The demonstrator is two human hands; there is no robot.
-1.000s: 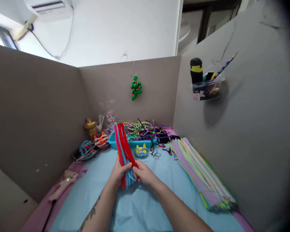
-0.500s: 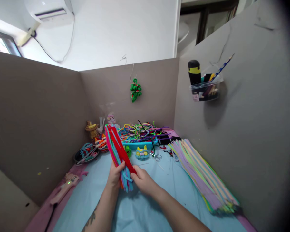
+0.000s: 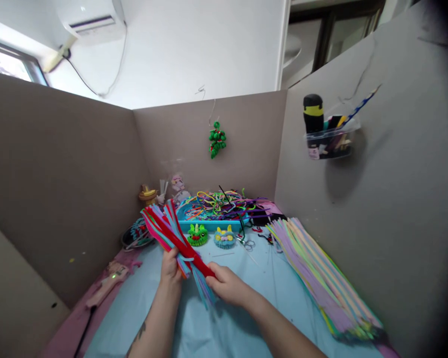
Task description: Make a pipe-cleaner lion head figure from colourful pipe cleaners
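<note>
A bundle of long pipe cleaners (image 3: 157,226) in red, pink, blue and other colours slants across the middle of the view. My left hand (image 3: 170,266) is closed around its lower left side. With thumb and fingers, my right hand (image 3: 226,284) grips the lower end of the red pipe cleaners (image 3: 186,249), which lie across the blue ones. Loose light-blue ends (image 3: 203,288) hang between the hands. Just beyond stand a green fuzzy animal head (image 3: 197,235) and a blue one with yellow ears (image 3: 224,237).
Behind is a blue tray (image 3: 212,225) heaped with tangled pipe cleaners. Scissors (image 3: 248,244) lie near it. A pastel pipe cleaner bundle (image 3: 323,281) runs along the right panel. At left are a pink glue gun (image 3: 110,284) and a dark bowl (image 3: 129,244). A green ornament (image 3: 217,140) hangs behind.
The bundle has fanned apart: its top has tipped left and the red pipe cleaners slant lower to the right. My right hand has moved right and down. The green head is now uncovered.
</note>
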